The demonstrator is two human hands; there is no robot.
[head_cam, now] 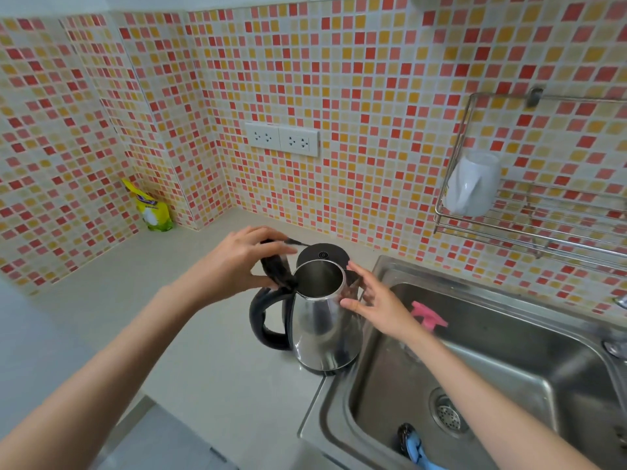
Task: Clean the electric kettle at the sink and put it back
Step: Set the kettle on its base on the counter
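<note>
A stainless-steel electric kettle [324,329] with a black handle stands upright on the counter, right at the sink's left edge. Its black lid [275,268] is swung open, and my left hand [237,262] grips that lid from the left. My right hand [376,301] touches the kettle's right side near the rim with straight fingers. The round black kettle base [324,254] sits just behind the kettle. The steel sink [509,378] lies to the right.
A pink cloth [429,317] lies on the sink's far slope and a blue brush [412,442] rests in the basin near the drain [448,415]. A wire rack [543,212] with a white cup [471,184] hangs at right. Wall sockets [283,139] and a yellow pouch [151,206] are behind.
</note>
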